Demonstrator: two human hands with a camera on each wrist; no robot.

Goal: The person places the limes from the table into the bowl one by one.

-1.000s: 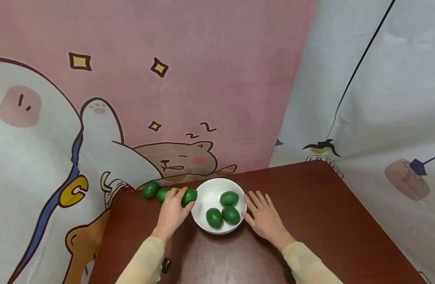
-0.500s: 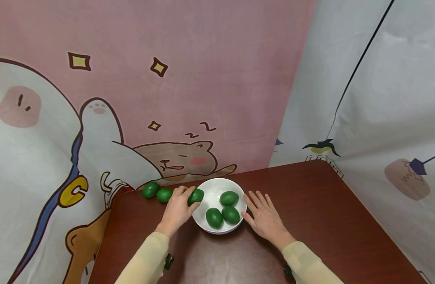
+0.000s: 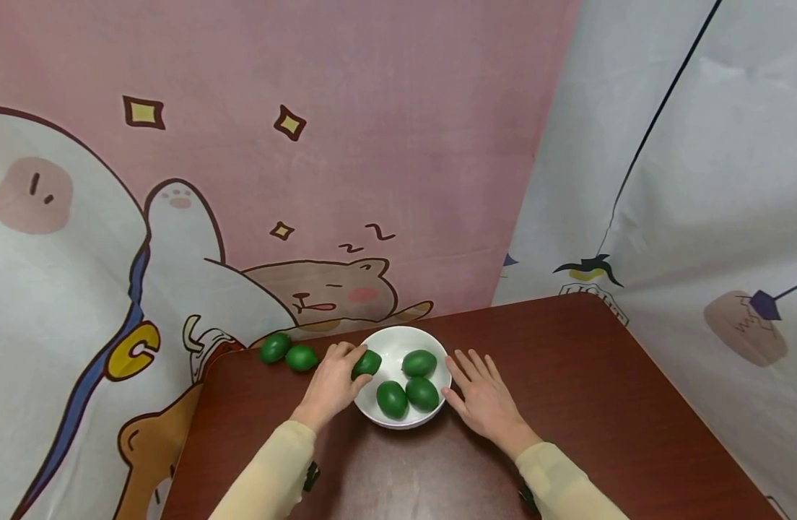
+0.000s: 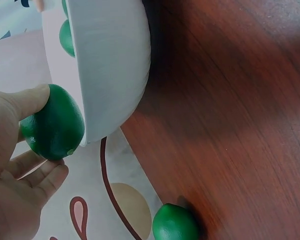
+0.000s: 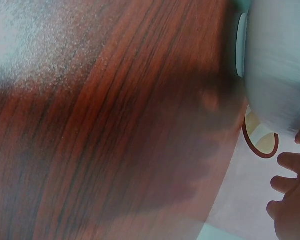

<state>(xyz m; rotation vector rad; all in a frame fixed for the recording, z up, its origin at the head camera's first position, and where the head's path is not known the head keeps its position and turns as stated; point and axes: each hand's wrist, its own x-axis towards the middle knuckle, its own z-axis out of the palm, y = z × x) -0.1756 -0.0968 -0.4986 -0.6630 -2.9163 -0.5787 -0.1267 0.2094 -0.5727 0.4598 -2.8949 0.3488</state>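
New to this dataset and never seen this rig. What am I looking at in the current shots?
There's no robot: a person works bare-handed, wearing three cameras. The wide picture looks down from the head; the other two come from the wrists, each watching its own hand. On the brown table stands a white bowl holding three green fruits, with two more green fruits to its left. The left hand grips another green fruit at the bowl's edge; the right hand is opposite, fingers extended.

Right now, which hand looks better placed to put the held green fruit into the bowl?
Probably the left hand: it grips the green fruit at the left rim of the white bowl, while the right hand, holding nothing, is beside the opposite rim.
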